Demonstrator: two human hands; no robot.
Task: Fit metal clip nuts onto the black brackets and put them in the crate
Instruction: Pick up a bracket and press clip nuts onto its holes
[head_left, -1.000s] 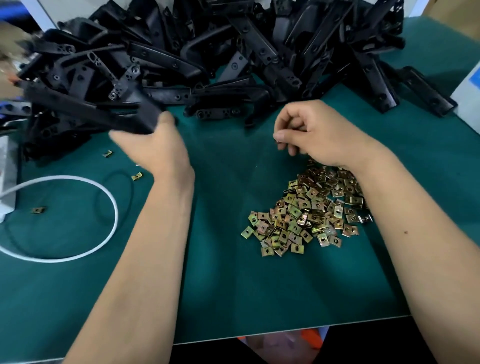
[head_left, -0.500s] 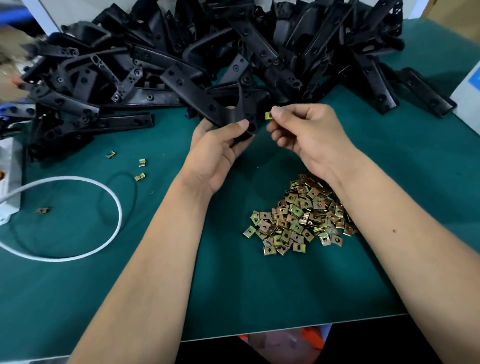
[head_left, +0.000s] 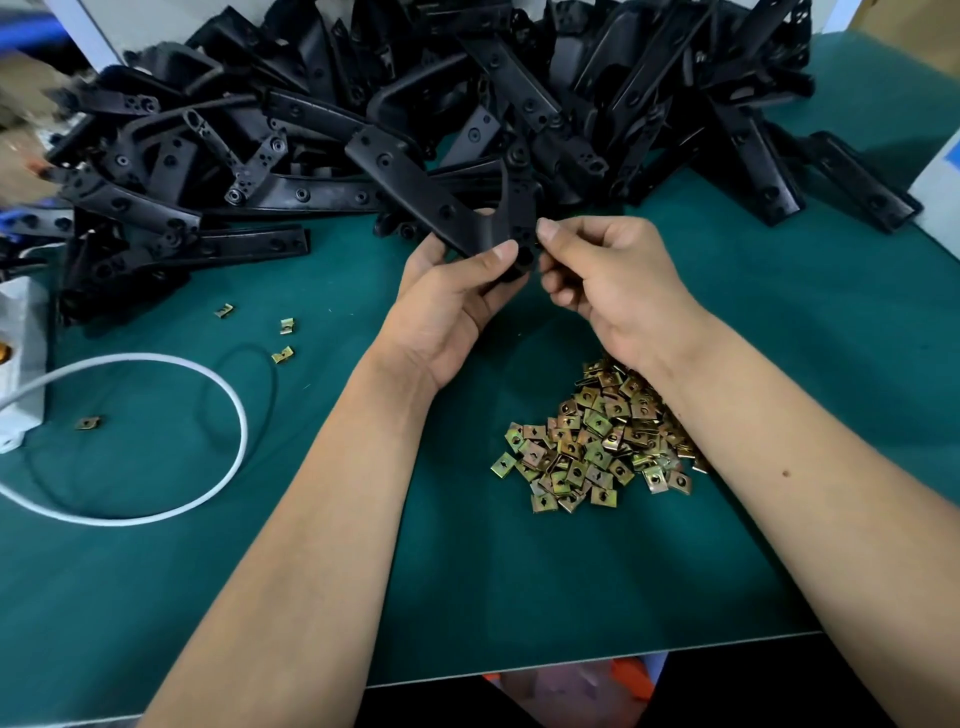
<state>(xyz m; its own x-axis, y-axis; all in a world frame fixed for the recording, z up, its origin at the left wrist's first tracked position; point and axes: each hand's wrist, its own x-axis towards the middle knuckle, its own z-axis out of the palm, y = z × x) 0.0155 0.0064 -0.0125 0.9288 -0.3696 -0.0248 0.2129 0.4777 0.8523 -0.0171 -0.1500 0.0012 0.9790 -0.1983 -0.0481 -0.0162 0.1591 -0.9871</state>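
My left hand (head_left: 447, 306) grips a black bracket (head_left: 415, 192) by its near end, holding it above the green mat. My right hand (head_left: 608, 280) has its fingertips pinched against that same end of the bracket; the clip nut it pinched a moment ago is hidden between fingers and bracket. A heap of brass-coloured clip nuts (head_left: 592, 441) lies on the mat under my right wrist. A big pile of black brackets (head_left: 519, 88) fills the back of the table. No crate is in view.
A looped white cable (head_left: 156, 364) and a white power strip (head_left: 18, 364) lie at the left. Three stray clip nuts (head_left: 283, 340) sit near the cable, one more (head_left: 87, 423) farther left. The green mat's front edge (head_left: 571, 662) is near me.
My left hand pulled a bracket out of the pile and brought it to the middle. My right hand lifted a clip nut from the heap and pressed it onto the bracket's near end.
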